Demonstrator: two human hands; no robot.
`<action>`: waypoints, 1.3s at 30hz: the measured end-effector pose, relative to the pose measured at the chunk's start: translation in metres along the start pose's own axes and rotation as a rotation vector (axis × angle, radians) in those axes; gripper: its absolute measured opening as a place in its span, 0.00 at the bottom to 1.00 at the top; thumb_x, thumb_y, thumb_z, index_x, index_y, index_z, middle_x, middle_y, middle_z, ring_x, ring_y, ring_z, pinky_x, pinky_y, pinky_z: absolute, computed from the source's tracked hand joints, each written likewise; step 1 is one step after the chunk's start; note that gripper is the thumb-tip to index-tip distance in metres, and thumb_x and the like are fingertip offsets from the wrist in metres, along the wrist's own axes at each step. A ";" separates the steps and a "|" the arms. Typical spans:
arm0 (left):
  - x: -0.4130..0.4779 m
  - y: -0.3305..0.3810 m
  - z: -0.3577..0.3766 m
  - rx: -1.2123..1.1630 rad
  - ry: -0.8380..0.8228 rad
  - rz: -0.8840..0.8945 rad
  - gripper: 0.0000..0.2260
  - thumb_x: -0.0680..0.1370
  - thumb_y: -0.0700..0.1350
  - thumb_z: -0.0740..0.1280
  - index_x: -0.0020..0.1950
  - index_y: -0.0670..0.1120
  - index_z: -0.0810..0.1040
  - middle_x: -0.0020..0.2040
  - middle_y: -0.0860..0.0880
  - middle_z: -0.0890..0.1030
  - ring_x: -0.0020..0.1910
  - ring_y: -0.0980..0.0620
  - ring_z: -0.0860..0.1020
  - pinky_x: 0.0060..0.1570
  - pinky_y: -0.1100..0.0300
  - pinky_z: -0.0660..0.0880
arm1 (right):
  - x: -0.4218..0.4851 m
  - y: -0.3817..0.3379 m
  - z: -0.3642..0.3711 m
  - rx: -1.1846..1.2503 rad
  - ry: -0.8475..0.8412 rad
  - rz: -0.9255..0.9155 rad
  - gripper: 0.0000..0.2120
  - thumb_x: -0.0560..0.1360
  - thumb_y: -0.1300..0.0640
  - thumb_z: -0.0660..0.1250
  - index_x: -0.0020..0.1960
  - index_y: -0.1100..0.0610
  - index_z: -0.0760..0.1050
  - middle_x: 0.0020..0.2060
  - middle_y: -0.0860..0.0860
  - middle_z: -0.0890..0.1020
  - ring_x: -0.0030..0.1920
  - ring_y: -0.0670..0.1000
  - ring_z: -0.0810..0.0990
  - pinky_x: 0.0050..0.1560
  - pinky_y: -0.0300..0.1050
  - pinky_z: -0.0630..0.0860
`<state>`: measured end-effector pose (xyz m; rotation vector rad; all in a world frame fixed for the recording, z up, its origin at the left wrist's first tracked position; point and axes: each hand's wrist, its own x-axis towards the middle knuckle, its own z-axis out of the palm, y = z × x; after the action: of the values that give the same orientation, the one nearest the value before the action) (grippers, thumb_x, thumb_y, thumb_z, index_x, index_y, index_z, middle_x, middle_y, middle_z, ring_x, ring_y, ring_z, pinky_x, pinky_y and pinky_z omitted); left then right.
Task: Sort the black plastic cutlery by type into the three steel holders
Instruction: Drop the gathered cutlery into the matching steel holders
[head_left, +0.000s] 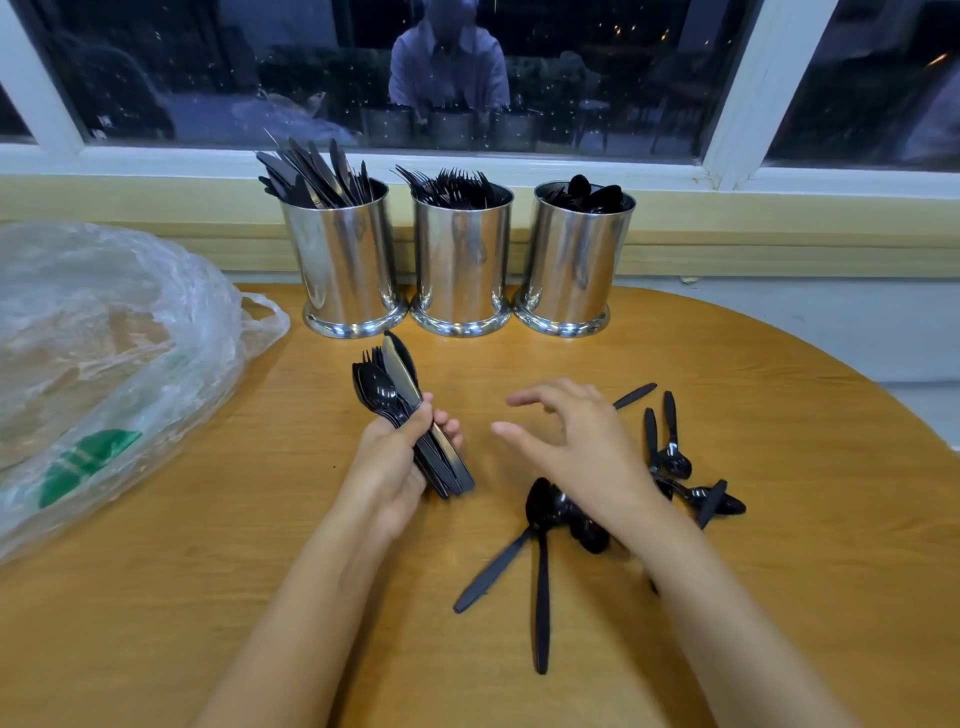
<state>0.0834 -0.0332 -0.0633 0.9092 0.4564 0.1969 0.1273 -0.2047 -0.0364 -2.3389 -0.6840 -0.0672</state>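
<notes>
Three steel holders stand in a row at the table's far edge: the left holder (345, 260) has knives, the middle holder (460, 265) forks, the right holder (571, 265) spoons. My left hand (395, 467) grips a mixed bundle of black cutlery (400, 400), with spoons, forks and a knife pointing up toward the holders. My right hand (576, 441) hovers empty with relaxed, spread fingers over loose black spoons (670, 457) scattered on the table. More loose cutlery (540, 545) lies under and in front of my right wrist.
A crumpled clear plastic bag (104, 353) with green print covers the left of the round wooden table (779, 415). A windowsill and dark window run behind the holders. The table's curved edge falls off at the right.
</notes>
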 end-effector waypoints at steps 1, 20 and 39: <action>-0.001 0.000 0.001 0.002 -0.007 -0.003 0.04 0.83 0.38 0.60 0.55 0.42 0.74 0.35 0.48 0.78 0.35 0.53 0.80 0.42 0.57 0.82 | -0.006 0.004 -0.010 -0.088 -0.042 0.018 0.26 0.71 0.32 0.62 0.64 0.44 0.74 0.61 0.39 0.73 0.63 0.43 0.66 0.61 0.42 0.68; -0.002 0.005 -0.005 -0.005 0.000 -0.010 0.04 0.83 0.38 0.60 0.52 0.43 0.75 0.38 0.48 0.77 0.37 0.52 0.79 0.46 0.54 0.78 | -0.028 0.023 0.034 -0.461 -0.200 0.145 0.34 0.74 0.28 0.52 0.76 0.43 0.58 0.78 0.50 0.55 0.77 0.64 0.46 0.74 0.67 0.40; 0.000 0.009 -0.006 -0.056 0.011 -0.038 0.05 0.82 0.38 0.61 0.54 0.43 0.76 0.38 0.48 0.78 0.39 0.51 0.79 0.50 0.53 0.77 | 0.039 0.067 0.017 -0.346 -0.174 0.201 0.35 0.76 0.29 0.45 0.76 0.46 0.60 0.77 0.51 0.57 0.77 0.58 0.51 0.75 0.62 0.50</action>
<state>0.0806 -0.0233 -0.0596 0.8444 0.4763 0.1793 0.1919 -0.2178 -0.0810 -2.7598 -0.5501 0.1185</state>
